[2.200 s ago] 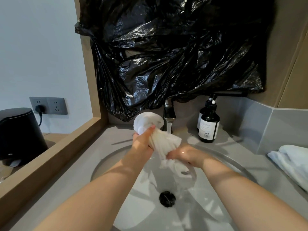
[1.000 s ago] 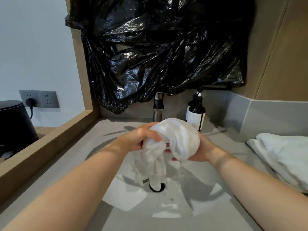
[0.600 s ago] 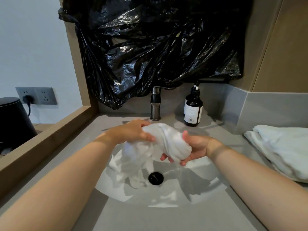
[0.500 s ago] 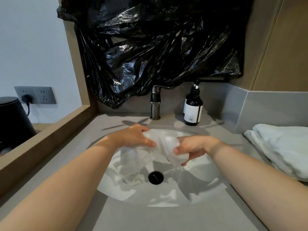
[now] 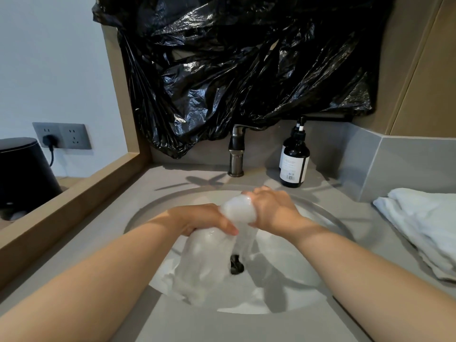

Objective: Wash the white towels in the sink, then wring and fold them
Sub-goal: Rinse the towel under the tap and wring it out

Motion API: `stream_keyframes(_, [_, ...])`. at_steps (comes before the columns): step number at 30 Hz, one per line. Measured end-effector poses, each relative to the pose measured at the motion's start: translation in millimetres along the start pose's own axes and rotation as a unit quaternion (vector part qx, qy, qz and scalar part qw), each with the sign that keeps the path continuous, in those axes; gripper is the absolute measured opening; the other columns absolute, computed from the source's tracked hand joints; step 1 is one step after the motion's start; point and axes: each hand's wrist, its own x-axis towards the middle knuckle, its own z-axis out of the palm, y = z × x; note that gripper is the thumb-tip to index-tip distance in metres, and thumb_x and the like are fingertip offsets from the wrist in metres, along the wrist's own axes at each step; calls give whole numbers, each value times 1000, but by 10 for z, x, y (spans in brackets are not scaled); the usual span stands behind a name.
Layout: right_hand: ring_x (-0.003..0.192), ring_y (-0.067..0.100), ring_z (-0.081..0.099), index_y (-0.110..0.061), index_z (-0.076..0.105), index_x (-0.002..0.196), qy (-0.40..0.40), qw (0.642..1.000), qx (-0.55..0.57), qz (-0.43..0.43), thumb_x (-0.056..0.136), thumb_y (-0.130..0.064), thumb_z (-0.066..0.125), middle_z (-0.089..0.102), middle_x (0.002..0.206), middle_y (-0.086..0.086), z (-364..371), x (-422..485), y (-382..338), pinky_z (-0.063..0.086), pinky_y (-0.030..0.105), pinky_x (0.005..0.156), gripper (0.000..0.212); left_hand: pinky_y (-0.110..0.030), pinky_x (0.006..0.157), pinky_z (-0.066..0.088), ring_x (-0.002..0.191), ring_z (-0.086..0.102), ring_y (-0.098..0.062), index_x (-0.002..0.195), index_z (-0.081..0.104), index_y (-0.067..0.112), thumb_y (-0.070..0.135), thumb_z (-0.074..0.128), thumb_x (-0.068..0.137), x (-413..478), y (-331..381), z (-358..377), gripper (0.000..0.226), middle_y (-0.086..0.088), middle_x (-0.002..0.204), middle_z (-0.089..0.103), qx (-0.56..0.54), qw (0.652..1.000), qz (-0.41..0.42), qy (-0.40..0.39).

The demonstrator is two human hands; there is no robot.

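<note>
Bathroom vanity: round white basin [image 5: 283, 294] sunk in grey counter [image 5: 222, 327]; tap [image 5: 236, 154] at 12 o'clock, pump bottles [image 5: 294, 164] at 1, folded towels [image 5: 424, 225] at 3, wall sockets [image 5: 61, 135] at 10.

The left forearm [image 5: 118, 267] and right forearm [image 5: 357, 265] are bare along their whole visible length, smooth and slim. The left hand [image 5: 204, 219] and right hand [image 5: 274, 211] are bare too.

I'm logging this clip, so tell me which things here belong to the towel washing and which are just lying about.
In the job: wet towel, gripped by left hand and right hand; sink; faucet; towel stack on the counter.
Lying about: bottles; black plastic; wall socket; black container.
</note>
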Motion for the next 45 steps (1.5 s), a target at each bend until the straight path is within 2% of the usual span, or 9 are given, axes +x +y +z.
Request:
stream_keyframes(6, [103,24,52,-24,52,119,115,991,-29,-65,83,-40,62,57,102,0,-11,-40,123,30,32,68,41,-38,89,55,97,68,-26,119,61,12,22,73,69,-38,-6,73,52,-11,108,71,-76,996,27,-50])
stream_keyframes(14, [107,17,47,-27,49,125,107,992,-24,-65,82,-41,66,55,110,-6,-265,-93,136,34,31,66,48,-37,99,49,111,63,-25,124,59,8,41,80,65,-35,-50,76,71,-11,120,66,-109,984,98,-103])
stream_keyframes(18, [106,15,46,-26,49,118,78,994,-8,-70,79,-33,69,52,108,-7,-291,-76,145,35,31,69,44,-34,90,52,101,67,-27,120,58,4,40,86,65,-34,-68,79,71,-14,109,69,-142,969,100,-174])
stream_keyframes(22, [103,12,50,-30,48,115,-59,992,113,-18,70,-45,79,51,107,-7,-284,-34,233,43,27,69,57,-35,82,53,86,68,-24,117,58,5,32,74,75,-37,-20,90,53,-11,89,72,-93,989,91,-73])
stream_keyframes(25, [104,11,56,-23,56,122,-166,922,347,39,69,-72,64,58,115,-5,-276,-46,416,47,26,87,73,-36,83,54,81,69,-19,108,63,9,29,77,79,-34,-27,53,38,-3,82,74,-65,992,107,-16])
stream_keyframes(29, [97,28,63,-6,68,107,-144,668,704,194,86,-73,36,67,108,19,-36,-56,752,48,37,87,77,-41,92,55,86,70,-21,101,66,17,21,78,80,-50,-1,22,25,-2,86,74,-22,988,152,20])
stream_keyframes(35, [90,29,66,-10,55,133,-302,590,722,200,78,-74,44,68,101,15,147,-60,586,48,41,87,86,-32,93,52,101,67,-15,114,65,29,41,85,53,-27,102,70,66,8,106,72,73,968,220,97])
stream_keyframes(39, [124,40,52,-5,56,133,-400,534,743,57,67,-87,36,54,134,24,99,-135,511,47,49,94,107,-18,88,47,98,63,-4,116,62,27,22,89,68,-41,106,33,56,14,104,67,137,949,235,161])
stream_keyframes(45, [97,27,63,-15,45,134,-422,544,724,-27,53,-54,87,62,119,17,108,-129,594,54,40,79,99,-18,75,43,93,57,-7,112,58,31,27,88,66,-32,107,20,55,18,100,62,289,905,199,240])
